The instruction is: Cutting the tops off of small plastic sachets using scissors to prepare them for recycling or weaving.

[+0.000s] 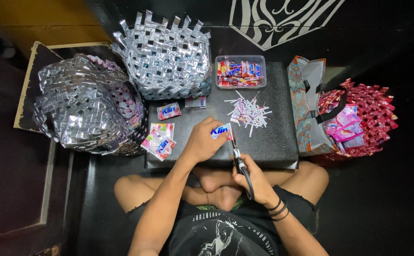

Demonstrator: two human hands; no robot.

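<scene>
Setting: a person sits cross-legged on a dark floor, seen from above, at a low black padded board [273,137] that serves as a work surface.
Left hand: the left hand [202,141] is closed around a small pink, white and blue sachet wrapper [221,131], pinching it just above the near part of the board.
Right hand: the right hand [254,182], dark bands at its wrist, grips the black handles of a pair of scissors [239,161]; the blades point up and meet the wrapper's right edge.
Trimmings: a loose heap of thin cut strips [248,111] lies on the board just beyond the wrapper.
Loose wrappers: several more flat sachets [159,140] lie at the board's left edge, with two others [169,111] further up.
Supply: a clear plastic tub [240,71] packed with red and blue sachets sits at the board's far edge.
Woven work: a silver foil basket [166,57] stands at the far left corner, with a larger silver woven piece [86,106] beside it on the left.
Right side: a printed tote bag [306,109] stands against the board, a red woven basket [373,114] just behind it.
</scene>
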